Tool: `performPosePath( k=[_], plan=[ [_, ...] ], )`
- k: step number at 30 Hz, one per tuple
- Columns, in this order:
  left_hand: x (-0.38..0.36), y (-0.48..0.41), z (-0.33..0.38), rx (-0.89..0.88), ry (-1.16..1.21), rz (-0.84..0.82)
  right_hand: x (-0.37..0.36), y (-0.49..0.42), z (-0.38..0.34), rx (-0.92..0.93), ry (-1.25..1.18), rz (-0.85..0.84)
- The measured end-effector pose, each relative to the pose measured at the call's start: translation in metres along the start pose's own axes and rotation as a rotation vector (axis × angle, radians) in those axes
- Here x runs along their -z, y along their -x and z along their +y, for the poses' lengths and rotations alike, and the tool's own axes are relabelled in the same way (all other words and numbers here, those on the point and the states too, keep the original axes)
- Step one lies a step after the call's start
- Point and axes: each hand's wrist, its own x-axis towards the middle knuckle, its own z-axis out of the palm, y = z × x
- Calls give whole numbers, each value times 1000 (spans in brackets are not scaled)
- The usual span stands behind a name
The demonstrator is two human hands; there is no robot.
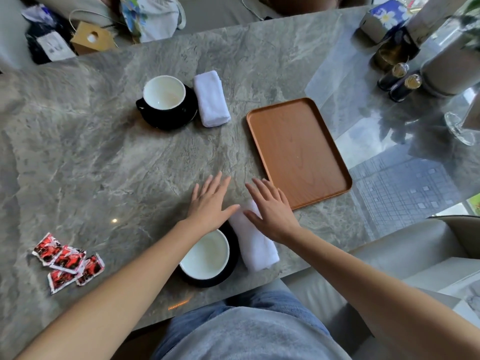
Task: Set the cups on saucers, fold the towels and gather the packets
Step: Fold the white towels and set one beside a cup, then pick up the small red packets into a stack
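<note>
Both the left hand (210,203) and right hand (272,214) hover flat, fingers spread, holding nothing, over the lower-centre towel (255,245): soft, light, floppy; best pinched at its ends.

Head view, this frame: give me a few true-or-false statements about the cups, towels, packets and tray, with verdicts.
1. The far cup sits on a black saucer. True.
2. The wooden tray holds a folded towel. False: nothing lies on it; the far towel lies on the table beside the saucer.
3. The red packets lie grouped at the left. True.
4. The left hand grips the near cup. False: it is open, fingers spread.
5. The right hand is over the near towel. True.
</note>
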Motion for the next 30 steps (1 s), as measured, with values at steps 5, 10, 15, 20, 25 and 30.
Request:
performPosePath(
  k=[5,10,15,20,25,30],
  plan=[
    [10,25,-37,120,-47,101,-4,-28,-39,64,99,-46],
    [18,61,-87,264,-86,236,-17,-56,-84,167,170,-65],
    [22,106,-137,421,-58,276,-36,-82,-133,337,242,-138],
    [19,153,-184,556,-11,329,-58,-102,-195,474,311,-187],
    [10,191,-222,672,96,343,-87,-108,-251,603,331,-280],
    [-1,216,-241,788,186,468,-119,-100,-286,682,360,-423]
  ],
)
